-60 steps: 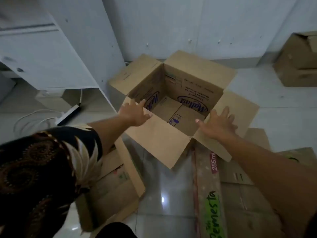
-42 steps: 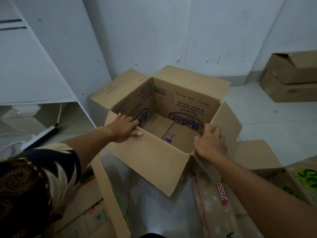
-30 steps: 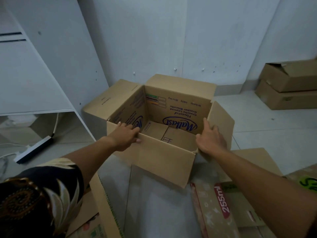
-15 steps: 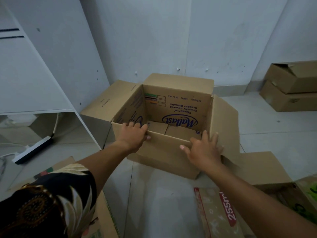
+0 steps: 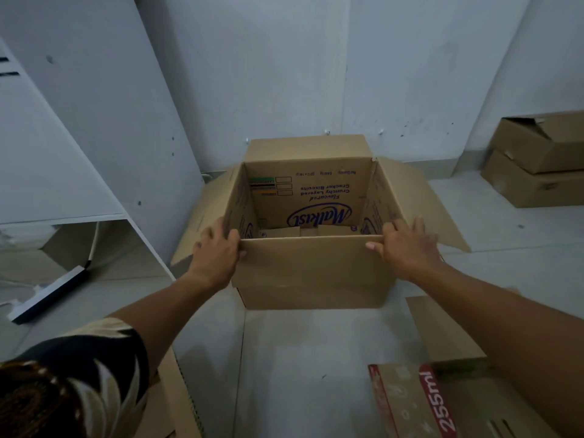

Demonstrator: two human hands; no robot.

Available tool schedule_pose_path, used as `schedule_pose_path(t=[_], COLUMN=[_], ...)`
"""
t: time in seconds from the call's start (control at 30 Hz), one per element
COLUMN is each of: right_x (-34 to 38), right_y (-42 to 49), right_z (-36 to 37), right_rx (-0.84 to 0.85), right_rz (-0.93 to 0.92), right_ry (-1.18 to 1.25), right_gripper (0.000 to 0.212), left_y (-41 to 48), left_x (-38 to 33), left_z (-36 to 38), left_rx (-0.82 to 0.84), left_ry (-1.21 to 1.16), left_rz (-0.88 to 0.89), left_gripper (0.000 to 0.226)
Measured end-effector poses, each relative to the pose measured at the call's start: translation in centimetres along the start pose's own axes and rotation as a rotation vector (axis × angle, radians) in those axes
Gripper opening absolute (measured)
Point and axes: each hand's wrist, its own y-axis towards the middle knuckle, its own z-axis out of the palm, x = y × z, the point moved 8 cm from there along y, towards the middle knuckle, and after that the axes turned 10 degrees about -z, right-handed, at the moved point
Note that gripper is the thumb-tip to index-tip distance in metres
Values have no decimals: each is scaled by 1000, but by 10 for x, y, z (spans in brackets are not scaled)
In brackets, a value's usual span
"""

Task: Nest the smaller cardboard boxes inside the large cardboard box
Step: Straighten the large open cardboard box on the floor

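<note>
The large cardboard box (image 5: 313,273), printed "Malkist" inside, stands open on the pale floor, square to me, close to the back wall. Its near flap hangs down over the front wall, and the side flaps spread outward. Only its own bottom flaps show inside. My left hand (image 5: 215,251) grips the near left corner with fingers over the rim. My right hand (image 5: 404,245) holds the near right corner, thumb on the front edge, fingers spread over the right flap's fold. Flattened smaller boxes lie near me: one marked "255ml" (image 5: 420,403) at lower right, another (image 5: 177,403) at lower left.
A white cabinet (image 5: 63,137) stands at the left, with a power strip (image 5: 50,295) and cables on the floor under it. Two stacked brown boxes (image 5: 537,159) sit at the far right by the wall. Another flat cardboard piece (image 5: 442,330) lies under my right forearm.
The large box has turned from corner-on to square with me. Its near flap has folded down. My hands have slid from the flaps to the two near corners.
</note>
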Motion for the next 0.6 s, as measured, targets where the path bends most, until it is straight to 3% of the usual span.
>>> schedule_pose_path(t=[0.2,0.6], right_x=[-11,-18], right_y=[6,-22], right_z=[3,8], right_rx=[-47,73], right_rz=[12,-6], right_ry=[42,15], right_gripper=[42,53], left_y=[-3,-33], left_x=[-7,-11], left_z=[-3,-7], left_rx=[-87,-42], left_ry=[91,217], left_rz=[-9,68], left_gripper=[32,41])
